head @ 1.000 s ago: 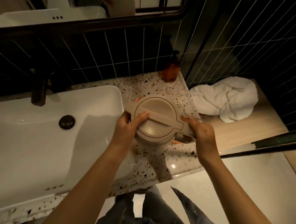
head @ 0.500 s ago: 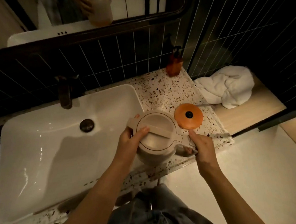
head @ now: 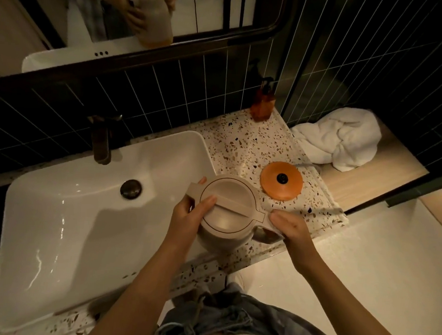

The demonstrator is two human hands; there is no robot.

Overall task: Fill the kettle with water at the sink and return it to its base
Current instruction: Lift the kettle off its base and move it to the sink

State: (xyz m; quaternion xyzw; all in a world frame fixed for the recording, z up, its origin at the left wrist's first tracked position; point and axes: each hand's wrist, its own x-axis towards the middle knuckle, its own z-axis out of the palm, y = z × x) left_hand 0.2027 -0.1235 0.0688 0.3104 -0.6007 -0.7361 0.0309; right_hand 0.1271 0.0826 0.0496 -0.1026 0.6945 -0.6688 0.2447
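Observation:
A beige kettle (head: 227, 207) with its lid shut hangs above the counter's front edge, just right of the white sink (head: 80, 225). My right hand (head: 289, 228) grips its handle. My left hand (head: 187, 217) clasps the body on the spout side, thumb across the lid. The round orange base (head: 281, 184) lies bare on the terrazzo counter (head: 242, 148), behind and right of the kettle. A dark faucet (head: 101, 140) stands at the back of the sink, above the drain plug (head: 130, 188).
An amber soap pump bottle (head: 263, 105) stands at the counter's back right corner. A crumpled white towel (head: 342, 139) lies on a wooden ledge to the right. A mirror (head: 147, 13) above the dark tiles reflects my hands and the kettle.
The kettle has come up off the orange base and shifted left toward the sink, leaving the base uncovered. Both hands have kept their hold.

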